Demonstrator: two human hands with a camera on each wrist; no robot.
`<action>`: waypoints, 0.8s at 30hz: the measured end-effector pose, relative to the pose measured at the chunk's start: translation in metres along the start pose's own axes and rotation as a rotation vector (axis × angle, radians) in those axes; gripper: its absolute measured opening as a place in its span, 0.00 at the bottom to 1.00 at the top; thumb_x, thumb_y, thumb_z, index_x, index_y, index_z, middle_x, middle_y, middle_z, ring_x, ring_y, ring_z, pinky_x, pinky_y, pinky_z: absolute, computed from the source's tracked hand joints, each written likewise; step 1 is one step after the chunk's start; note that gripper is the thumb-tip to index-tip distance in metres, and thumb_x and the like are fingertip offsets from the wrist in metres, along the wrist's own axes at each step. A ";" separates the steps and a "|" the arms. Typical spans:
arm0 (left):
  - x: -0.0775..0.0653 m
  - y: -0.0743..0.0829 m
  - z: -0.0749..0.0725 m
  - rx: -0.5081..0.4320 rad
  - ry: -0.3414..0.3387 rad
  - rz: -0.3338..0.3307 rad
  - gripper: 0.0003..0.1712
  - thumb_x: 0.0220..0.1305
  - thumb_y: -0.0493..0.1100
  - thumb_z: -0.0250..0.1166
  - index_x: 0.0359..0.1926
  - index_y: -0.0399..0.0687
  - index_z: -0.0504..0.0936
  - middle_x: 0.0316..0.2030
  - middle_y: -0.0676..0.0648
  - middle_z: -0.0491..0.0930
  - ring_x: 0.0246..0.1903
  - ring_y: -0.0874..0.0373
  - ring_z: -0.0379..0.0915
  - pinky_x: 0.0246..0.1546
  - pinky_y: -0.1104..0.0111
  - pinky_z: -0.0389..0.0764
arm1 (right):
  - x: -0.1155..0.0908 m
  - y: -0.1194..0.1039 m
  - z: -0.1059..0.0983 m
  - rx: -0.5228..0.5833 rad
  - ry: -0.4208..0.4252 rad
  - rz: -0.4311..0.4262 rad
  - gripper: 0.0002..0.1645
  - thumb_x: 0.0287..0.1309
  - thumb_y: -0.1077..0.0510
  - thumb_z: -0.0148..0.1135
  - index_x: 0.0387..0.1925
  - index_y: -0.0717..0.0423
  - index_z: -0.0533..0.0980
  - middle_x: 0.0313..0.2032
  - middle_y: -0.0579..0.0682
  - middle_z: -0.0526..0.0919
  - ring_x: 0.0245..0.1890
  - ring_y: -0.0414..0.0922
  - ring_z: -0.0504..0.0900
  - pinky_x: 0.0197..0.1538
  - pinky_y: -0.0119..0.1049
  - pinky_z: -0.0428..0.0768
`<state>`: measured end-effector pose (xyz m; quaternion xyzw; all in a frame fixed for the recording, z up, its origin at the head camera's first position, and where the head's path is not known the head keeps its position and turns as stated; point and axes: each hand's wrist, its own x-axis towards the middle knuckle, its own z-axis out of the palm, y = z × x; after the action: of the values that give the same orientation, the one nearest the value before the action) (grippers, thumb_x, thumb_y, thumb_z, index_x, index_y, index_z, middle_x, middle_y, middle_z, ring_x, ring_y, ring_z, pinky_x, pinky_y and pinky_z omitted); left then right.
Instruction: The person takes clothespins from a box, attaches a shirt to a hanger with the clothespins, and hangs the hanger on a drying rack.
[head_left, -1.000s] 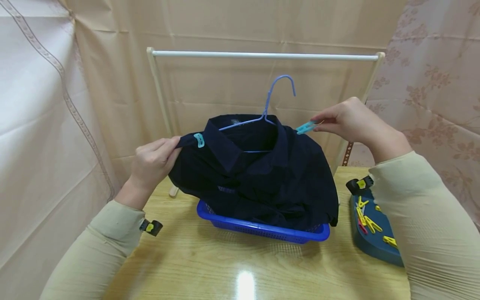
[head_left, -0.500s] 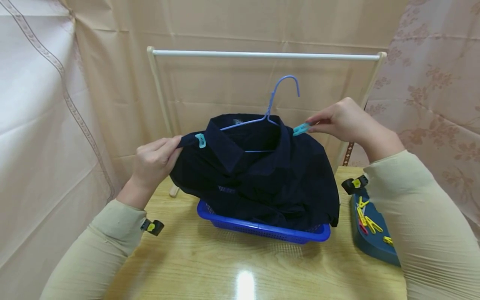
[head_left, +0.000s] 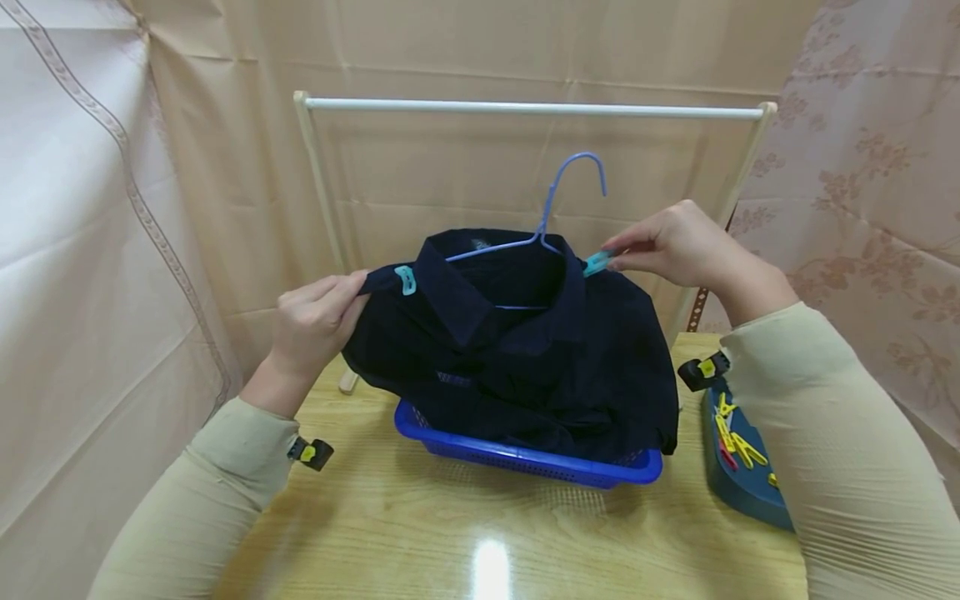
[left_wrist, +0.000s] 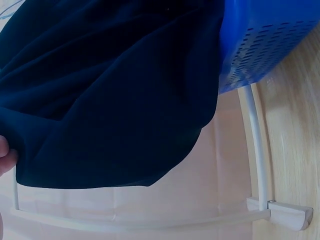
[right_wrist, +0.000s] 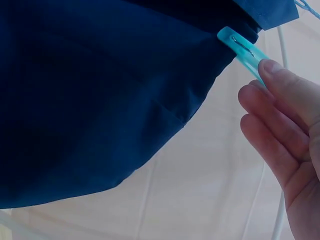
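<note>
A dark navy collared shirt [head_left: 510, 367] drapes over a blue wire hanger [head_left: 551, 196], whose hook sticks up out of the collar. My left hand [head_left: 315, 321] pinches the shirt's shoulder at the left. Close to those fingers a light-blue clothespin [head_left: 406, 281] sits on the shoulder beside the collar. With thumb and fingers my right hand [head_left: 675, 250] pinches a second turquoise clothespin [right_wrist: 245, 52], its tip on the cloth at the right shoulder by the collar. The hanger's arms are mostly hidden under the fabric.
Beneath the shirt stands a blue perforated basket [head_left: 525, 463] on the wooden table [head_left: 390, 533]. Behind it rises a drying rack with a white bar [head_left: 525, 107]. At the right, partly behind my sleeve, a dark teal tray [head_left: 738, 496] holds several yellow clothespins [head_left: 746, 450] and a red one.
My right hand has moved slightly left with its clothespin, bringing it closer to the collar. The shirt and hanger hook have shifted a little right. My left hand keeps its hold.
</note>
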<state>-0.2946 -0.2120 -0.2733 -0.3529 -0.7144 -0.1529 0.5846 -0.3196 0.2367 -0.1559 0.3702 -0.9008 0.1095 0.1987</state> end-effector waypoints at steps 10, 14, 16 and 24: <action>-0.003 -0.002 0.001 0.026 -0.112 -0.003 0.10 0.68 0.38 0.69 0.44 0.33 0.86 0.34 0.37 0.87 0.29 0.43 0.86 0.29 0.53 0.86 | -0.002 0.000 -0.001 0.041 -0.026 0.034 0.16 0.57 0.62 0.75 0.49 0.60 0.86 0.35 0.48 0.90 0.30 0.41 0.88 0.33 0.21 0.79; -0.002 -0.005 0.001 0.004 -0.213 -0.010 0.12 0.59 0.33 0.74 0.43 0.31 0.85 0.33 0.36 0.87 0.29 0.43 0.86 0.30 0.52 0.87 | -0.003 -0.001 0.002 0.043 -0.037 0.044 0.16 0.59 0.62 0.74 0.50 0.58 0.86 0.35 0.47 0.90 0.32 0.41 0.89 0.34 0.26 0.82; -0.001 -0.006 0.001 -0.010 -0.257 -0.011 0.12 0.58 0.34 0.74 0.42 0.32 0.86 0.33 0.37 0.86 0.29 0.43 0.86 0.30 0.52 0.87 | -0.004 -0.002 0.003 0.035 -0.046 0.039 0.17 0.60 0.61 0.73 0.51 0.57 0.86 0.35 0.47 0.90 0.32 0.41 0.89 0.34 0.29 0.84; 0.003 -0.008 0.003 -0.012 -0.323 0.008 0.09 0.60 0.39 0.74 0.36 0.38 0.85 0.29 0.42 0.86 0.26 0.47 0.84 0.24 0.55 0.85 | -0.005 -0.002 0.004 0.028 -0.039 -0.007 0.17 0.59 0.61 0.74 0.50 0.58 0.86 0.34 0.49 0.90 0.33 0.45 0.90 0.33 0.30 0.83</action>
<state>-0.3020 -0.2150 -0.2696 -0.3793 -0.7968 -0.0958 0.4605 -0.3161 0.2375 -0.1620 0.3784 -0.9016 0.1140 0.1760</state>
